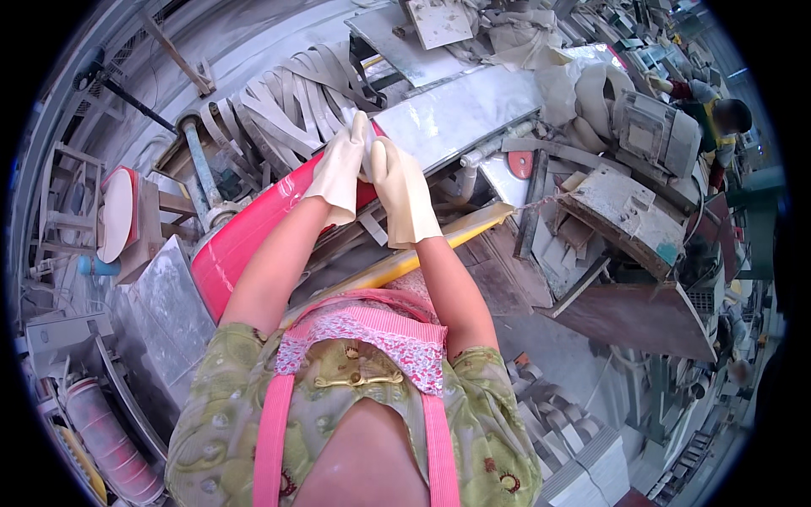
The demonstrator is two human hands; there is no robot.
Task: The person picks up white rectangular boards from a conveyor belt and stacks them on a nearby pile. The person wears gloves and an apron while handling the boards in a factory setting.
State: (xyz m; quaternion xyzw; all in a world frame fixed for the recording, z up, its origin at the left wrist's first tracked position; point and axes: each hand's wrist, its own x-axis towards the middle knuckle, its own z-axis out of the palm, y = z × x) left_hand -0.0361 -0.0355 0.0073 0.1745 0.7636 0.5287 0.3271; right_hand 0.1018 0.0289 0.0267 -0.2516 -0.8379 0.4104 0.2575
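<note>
Two gloved hands raised together above long grey stone tabletop (pixel 473 106). Left hand (pixel 340 169) in cream rubber glove, fingers closed round thin pale flat strip (pixel 368 144), prob. stone or tile; right hand (pixel 404 190) in matching glove, fingers pressed against same strip from right side. Strip upright betw. both palms, mostly hidden. Red curved cover (pixel 245 237) just below left wrist. Yellow bar (pixel 439 241) near, under right forearm. Grey motor unit (pixel 655 131) far right.
</note>
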